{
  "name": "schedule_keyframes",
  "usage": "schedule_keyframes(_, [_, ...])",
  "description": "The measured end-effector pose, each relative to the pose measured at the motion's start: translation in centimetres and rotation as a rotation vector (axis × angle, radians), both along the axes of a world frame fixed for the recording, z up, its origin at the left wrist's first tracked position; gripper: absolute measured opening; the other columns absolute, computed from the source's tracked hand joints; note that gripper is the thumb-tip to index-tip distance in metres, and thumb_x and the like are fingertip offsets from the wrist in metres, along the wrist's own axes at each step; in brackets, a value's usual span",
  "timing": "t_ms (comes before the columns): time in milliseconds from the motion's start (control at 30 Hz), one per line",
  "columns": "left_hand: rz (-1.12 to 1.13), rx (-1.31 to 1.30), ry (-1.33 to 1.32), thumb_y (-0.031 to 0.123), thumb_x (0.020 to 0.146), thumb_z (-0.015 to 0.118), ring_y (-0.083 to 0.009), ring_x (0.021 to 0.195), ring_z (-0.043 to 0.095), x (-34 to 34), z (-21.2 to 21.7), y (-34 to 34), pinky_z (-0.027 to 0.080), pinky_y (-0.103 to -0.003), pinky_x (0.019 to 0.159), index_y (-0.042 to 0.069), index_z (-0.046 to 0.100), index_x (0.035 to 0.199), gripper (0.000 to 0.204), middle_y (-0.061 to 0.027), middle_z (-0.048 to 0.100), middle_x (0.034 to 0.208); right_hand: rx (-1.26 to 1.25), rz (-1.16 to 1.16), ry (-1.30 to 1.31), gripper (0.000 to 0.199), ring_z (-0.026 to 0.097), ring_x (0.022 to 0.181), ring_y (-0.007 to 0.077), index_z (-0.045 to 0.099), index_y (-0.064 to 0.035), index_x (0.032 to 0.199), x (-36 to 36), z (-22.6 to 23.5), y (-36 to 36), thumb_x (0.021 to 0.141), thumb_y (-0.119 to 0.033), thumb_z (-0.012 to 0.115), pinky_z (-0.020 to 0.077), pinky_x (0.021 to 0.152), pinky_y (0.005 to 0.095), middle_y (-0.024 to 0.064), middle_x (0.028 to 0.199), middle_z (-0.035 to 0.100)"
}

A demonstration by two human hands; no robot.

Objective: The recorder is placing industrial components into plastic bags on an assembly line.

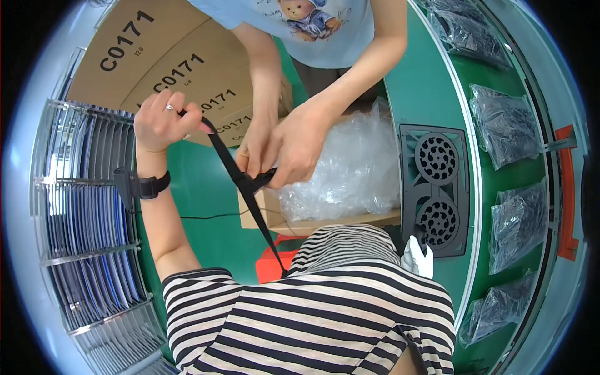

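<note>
My left hand (165,119), raised at the left with a ring and a black wristband, is closed around one end of a black strap (225,153). The strap slants down to my waist. Midway along it, another person's two hands (275,150) pinch a black piece that crosses or joins the strap. My right hand (417,257), in a white glove, is at the lower corner of a black panel with two round grilles (437,190). My body hides most of that hand, so its grip is unclear.
Across from me stands the other person in a light blue shirt (337,53). Between us sits an open carton (369,220) full of clear plastic bags (350,162). Large cardboard boxes (181,40) and a wire rack (94,219) are left; bagged dark parts (506,125) line the right. A red object (267,265) lies below.
</note>
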State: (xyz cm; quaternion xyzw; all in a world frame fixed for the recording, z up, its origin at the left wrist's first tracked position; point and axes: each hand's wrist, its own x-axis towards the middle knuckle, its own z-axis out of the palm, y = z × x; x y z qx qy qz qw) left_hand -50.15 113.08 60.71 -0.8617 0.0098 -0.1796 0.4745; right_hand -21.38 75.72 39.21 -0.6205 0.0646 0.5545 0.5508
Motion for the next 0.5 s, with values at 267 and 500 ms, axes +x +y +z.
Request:
schedule_keyframes(267, [0.147, -0.085, 0.011, 0.009, 0.059, 0.059, -0.0174, 0.054, 0.047, -2.2, -0.1, 1.7, 0.035, -0.03, 0.044, 0.012, 0.04, 0.065, 0.02, -0.0025, 0.034, 0.062, 0.046, -0.019, -0.002, 0.022, 0.023, 0.035, 0.0079, 0.049, -0.0099, 0.073, -0.2, -1.9, -1.3, 0.09, -0.021, 0.06, 0.0162, 0.035, 0.0251, -0.0029, 0.047, 0.03])
schedule_keyframes(500, [0.134, 0.019, -0.023, 0.005, 0.059, 0.06, -0.0167, 0.053, 0.045, -1.5, 0.0, -2.3, 0.033, -0.027, 0.042, 0.013, 0.039, 0.068, 0.024, -0.0026, 0.034, 0.061, 0.092, -0.031, 0.001, 0.023, 0.02, 0.034, 0.0071, 0.05, -0.0099, 0.072, -0.3, -2.6, -1.7, 0.089, -0.021, 0.062, 0.0136, 0.034, 0.0246, -0.0037, 0.047, 0.029])
